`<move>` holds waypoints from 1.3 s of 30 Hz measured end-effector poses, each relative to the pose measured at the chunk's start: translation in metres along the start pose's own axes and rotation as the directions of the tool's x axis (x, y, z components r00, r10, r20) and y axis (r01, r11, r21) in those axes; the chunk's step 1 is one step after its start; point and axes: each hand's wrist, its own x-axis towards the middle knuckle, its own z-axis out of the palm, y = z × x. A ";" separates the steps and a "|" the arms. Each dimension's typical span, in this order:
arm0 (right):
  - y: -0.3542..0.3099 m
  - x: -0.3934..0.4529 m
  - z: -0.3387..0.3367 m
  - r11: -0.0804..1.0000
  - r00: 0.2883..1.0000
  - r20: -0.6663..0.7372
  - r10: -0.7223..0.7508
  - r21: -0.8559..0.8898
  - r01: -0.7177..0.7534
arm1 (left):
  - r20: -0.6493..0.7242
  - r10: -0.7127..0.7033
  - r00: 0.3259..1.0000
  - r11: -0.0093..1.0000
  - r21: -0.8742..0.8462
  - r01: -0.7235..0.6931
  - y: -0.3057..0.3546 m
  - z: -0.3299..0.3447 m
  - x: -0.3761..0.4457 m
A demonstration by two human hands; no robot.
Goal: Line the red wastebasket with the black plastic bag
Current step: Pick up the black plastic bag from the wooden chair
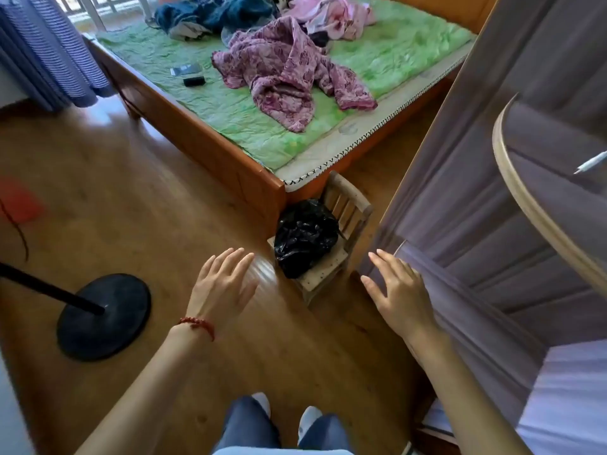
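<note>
Left hand: raised over the wooden floor, palm down, fingers spread wide, holding nothing. A red bead bracelet sits at the wrist.

Right hand: raised level with the left, palm down, fingers spread wide, holding nothing. Its outer edge lies near the grey panelled door; whether it touches cannot be told.

Black plastic bag: crumpled in a heap on the seat of a small wooden chair, ahead of both sets of fingertips and between them, closer to the left hand's fingertips than to the right's. Neither hand touches it.

Small wooden chair: stands on the floor at the corner of the bed frame, its slatted back beyond the bag.

Red object: blurred, on the floor far off to the left of the left fingers, at the frame's edge; whether it is the wastebasket cannot be told.

Black round stand base: on the floor left of the left wrist, with a dark pole rising from it.

Bed: green cover, well beyond the fingertips, carrying a purple patterned cloth and other loose clothing.

Person's legs: in blue trousers, below the hands.
</note>
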 end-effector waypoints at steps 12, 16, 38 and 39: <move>-0.004 0.066 0.045 0.997 0.994 0.073 0.077 -0.012 -0.076 | 0.079 0.104 0.991 0.992 -0.076 -0.098 -0.034 0.042 0.070; -0.014 0.103 0.067 0.992 0.983 0.139 0.123 0.008 -0.126 | 0.180 0.091 0.979 0.984 -0.170 -0.060 -0.057 0.060 0.104; 0.017 0.206 0.200 0.968 0.930 0.308 0.202 0.083 -0.238 | 0.429 0.125 0.894 0.947 -0.319 0.021 -0.100 0.195 0.201; 0.023 0.210 0.209 0.969 0.928 0.317 0.195 0.086 -0.233 | 0.429 0.127 0.895 0.948 -0.319 0.019 -0.099 0.205 0.202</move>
